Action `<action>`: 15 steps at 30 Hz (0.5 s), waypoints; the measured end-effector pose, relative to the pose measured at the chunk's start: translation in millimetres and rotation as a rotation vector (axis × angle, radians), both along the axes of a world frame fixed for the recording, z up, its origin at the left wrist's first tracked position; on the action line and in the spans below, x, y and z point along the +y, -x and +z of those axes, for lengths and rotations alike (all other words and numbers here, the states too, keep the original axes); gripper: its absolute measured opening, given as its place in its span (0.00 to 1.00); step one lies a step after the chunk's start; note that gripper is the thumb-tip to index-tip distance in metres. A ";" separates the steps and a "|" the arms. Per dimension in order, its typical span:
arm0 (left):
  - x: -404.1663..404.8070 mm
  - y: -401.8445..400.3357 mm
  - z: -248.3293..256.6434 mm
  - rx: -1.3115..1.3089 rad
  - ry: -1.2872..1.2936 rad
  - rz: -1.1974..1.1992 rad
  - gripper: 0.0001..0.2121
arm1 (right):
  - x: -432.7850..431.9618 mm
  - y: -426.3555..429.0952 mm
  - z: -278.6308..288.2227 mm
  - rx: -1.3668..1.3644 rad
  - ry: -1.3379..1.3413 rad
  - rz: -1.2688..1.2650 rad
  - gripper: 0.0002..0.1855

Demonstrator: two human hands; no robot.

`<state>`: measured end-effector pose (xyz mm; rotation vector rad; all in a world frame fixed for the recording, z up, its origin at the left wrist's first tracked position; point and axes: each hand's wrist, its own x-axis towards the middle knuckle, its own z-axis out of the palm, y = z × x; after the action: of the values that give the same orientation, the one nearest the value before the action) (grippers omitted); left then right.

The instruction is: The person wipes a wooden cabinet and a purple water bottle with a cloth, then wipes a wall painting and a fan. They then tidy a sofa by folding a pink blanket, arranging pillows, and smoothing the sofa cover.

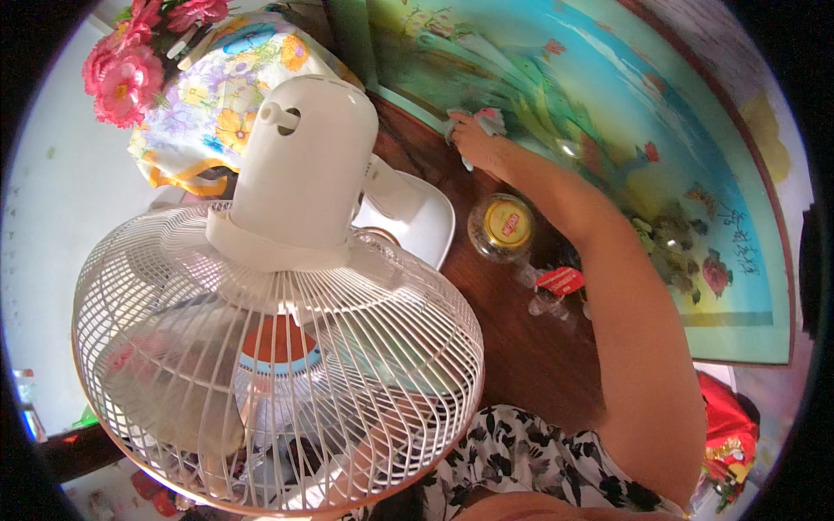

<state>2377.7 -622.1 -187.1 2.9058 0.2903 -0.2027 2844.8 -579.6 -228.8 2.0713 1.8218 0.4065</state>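
Note:
My right hand (472, 140) is closed on a crumpled grey-white cloth (492, 121), pressed against the lower edge of a large framed glass picture (606, 124) of birds and flowers. A white electric fan (303, 176) with a round wire cage stands before me, its motor housing tilted up toward the camera. Skin of my left forearm (381, 439) shows through the cage bars low in the view; the left hand itself is too hidden by the cage to read. Between the fan's base and my right arm, a glass jar with a yellow lid (507, 223) stands on the dark wooden tabletop (521, 352).
Beside the jar lie a red label piece (560, 281) and clear plastic bits. A floral cloth (228, 98) covers something behind the fan, with pink artificial flowers (127, 78) at the upper left. A red bag-like item (726, 417) is at the lower right.

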 end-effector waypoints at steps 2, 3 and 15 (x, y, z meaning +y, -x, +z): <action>2.6 3.0 -2.7 -0.004 0.005 0.009 0.33 | -42.9 15.6 7.8 -0.019 -0.198 0.135 0.05; 1.1 1.1 -2.3 -0.015 0.014 0.005 0.33 | -66.9 15.7 14.6 -0.032 -0.272 0.184 0.05; 9.6 7.0 -33.4 -0.126 0.132 0.005 0.33 | -121.4 28.9 204.3 -0.198 -0.662 -0.069 0.22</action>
<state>2370.8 -612.5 -220.5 2.7719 0.2529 -0.0364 2815.9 -701.0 -24.5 2.3712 1.6278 1.2876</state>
